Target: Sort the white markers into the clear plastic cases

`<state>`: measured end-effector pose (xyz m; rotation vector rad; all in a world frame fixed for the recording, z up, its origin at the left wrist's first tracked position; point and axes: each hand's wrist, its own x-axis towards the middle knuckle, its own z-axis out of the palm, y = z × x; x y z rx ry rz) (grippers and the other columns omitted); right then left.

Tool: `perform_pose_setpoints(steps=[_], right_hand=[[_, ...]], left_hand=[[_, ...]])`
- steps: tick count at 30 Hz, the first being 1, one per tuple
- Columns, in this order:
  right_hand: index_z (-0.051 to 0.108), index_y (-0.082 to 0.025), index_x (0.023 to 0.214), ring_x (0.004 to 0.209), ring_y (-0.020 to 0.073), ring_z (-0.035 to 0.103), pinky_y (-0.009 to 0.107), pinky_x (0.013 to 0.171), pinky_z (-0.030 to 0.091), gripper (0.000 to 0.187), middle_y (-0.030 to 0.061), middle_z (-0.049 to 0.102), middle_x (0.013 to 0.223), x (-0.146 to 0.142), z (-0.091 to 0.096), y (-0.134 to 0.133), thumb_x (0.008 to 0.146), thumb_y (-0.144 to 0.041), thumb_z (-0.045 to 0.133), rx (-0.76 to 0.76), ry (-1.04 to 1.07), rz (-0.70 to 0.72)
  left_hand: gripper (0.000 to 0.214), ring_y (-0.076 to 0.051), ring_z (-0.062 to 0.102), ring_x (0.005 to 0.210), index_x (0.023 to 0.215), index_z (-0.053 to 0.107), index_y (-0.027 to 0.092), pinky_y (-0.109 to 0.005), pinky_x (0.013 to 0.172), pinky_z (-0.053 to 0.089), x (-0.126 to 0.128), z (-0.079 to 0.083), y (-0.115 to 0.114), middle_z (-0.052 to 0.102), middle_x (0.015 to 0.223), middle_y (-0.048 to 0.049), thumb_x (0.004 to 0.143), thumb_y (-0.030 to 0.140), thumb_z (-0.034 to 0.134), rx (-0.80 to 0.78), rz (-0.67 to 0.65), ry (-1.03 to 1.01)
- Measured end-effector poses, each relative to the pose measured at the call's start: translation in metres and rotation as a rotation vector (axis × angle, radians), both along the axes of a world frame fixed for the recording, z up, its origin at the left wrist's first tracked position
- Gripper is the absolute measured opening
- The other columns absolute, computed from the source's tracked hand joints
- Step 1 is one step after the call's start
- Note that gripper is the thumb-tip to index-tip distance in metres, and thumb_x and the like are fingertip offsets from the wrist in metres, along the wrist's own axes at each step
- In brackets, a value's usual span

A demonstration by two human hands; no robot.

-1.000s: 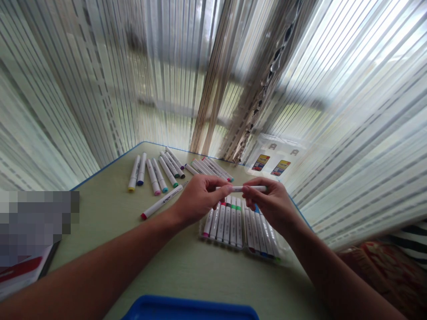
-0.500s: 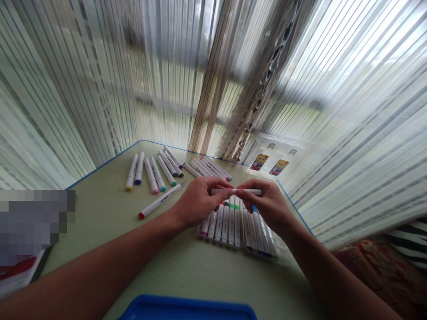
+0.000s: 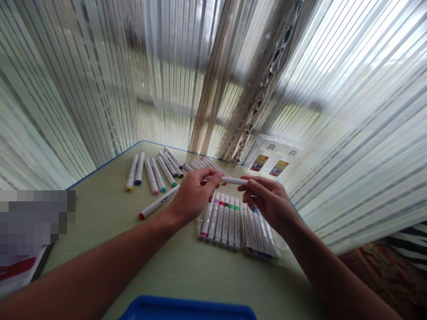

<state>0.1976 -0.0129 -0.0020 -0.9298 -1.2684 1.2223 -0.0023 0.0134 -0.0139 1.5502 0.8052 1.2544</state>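
A striped curtain (image 3: 167, 66) spans the far side, behind the pale green surface (image 3: 167, 266). On the surface's right half lies a clear case (image 3: 222, 242), its two banks of markers pointing from near to far, slightly fanned. The edge of a blue tray (image 3: 190, 306) shows at the near side. The left hand (image 3: 196, 189) hangs above and just left of the case's far end, and the right hand (image 3: 267, 195) is over its right bank. Loose markers (image 3: 151, 177) lie at the far left; a red-ended one (image 3: 158, 202) rests just left of the left hand, much the nearer of the two. Between the hands, above the far end of the case, is the white marker (image 3: 235, 181), its long axis running left to right, across the rows below. The left grip is clamped on its left end, the right grip pinched on its right end; whether a cap sits on it, I cannot tell.
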Motion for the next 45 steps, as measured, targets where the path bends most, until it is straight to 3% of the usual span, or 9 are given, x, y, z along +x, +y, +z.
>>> perform_pose_setpoints(steps=[8,21,26,34,45], right_hand=[[0.073,-0.016,0.101,0.059,0.0139,0.066,0.020,0.041,0.045,0.021,0.0094,0.075,0.087,-0.0002,0.0049,-0.0016,0.086,-0.028,0.064,-0.041,0.085,0.059],[0.073,-0.015,0.094,0.054,0.0127,0.067,0.019,0.041,0.046,0.019,0.0078,0.075,0.080,0.0013,0.0003,0.0020,0.084,-0.030,0.067,0.015,0.080,0.019],[0.074,-0.014,0.089,0.050,0.0113,0.064,0.018,0.040,0.045,0.016,0.0075,0.074,0.075,-0.0002,0.0002,0.0013,0.080,-0.027,0.073,0.013,0.037,-0.018],[0.075,-0.014,0.085,0.048,0.0107,0.064,0.017,0.039,0.044,0.015,0.0066,0.074,0.071,-0.0012,0.0017,0.0011,0.079,-0.028,0.074,-0.001,0.050,-0.053],[0.073,-0.014,0.085,0.047,0.0132,0.066,0.018,0.036,0.045,0.023,0.0069,0.074,0.070,-0.0009,0.0010,0.0017,0.079,-0.036,0.073,-0.070,0.074,-0.053]], left_hand=[[0.022,-0.007,0.046,0.043,0.090,0.062,0.013,-0.019,0.040,0.038,0.0013,0.0011,0.0017,0.053,0.064,0.0023,0.091,0.031,0.050,-0.064,0.005,-0.120],[0.033,-0.007,0.042,0.039,0.084,0.064,0.014,-0.018,0.039,0.036,0.0004,-0.0004,0.0021,0.046,0.047,0.0059,0.090,0.045,0.053,-0.044,-0.035,-0.104],[0.033,-0.006,0.043,0.037,0.084,0.066,0.013,-0.017,0.036,0.034,-0.0009,0.0030,-0.0014,0.051,0.046,0.0040,0.085,0.045,0.060,-0.071,-0.046,-0.065],[0.030,-0.007,0.053,0.045,0.092,0.070,0.010,-0.018,0.043,0.043,0.0001,0.0079,-0.0053,0.067,0.069,-0.0040,0.079,0.037,0.069,-0.051,-0.025,-0.020],[0.031,-0.008,0.049,0.039,0.088,0.064,0.012,-0.019,0.040,0.039,0.0026,0.0047,-0.0008,0.058,0.052,0.0011,0.093,0.038,0.047,-0.115,-0.021,-0.148]])
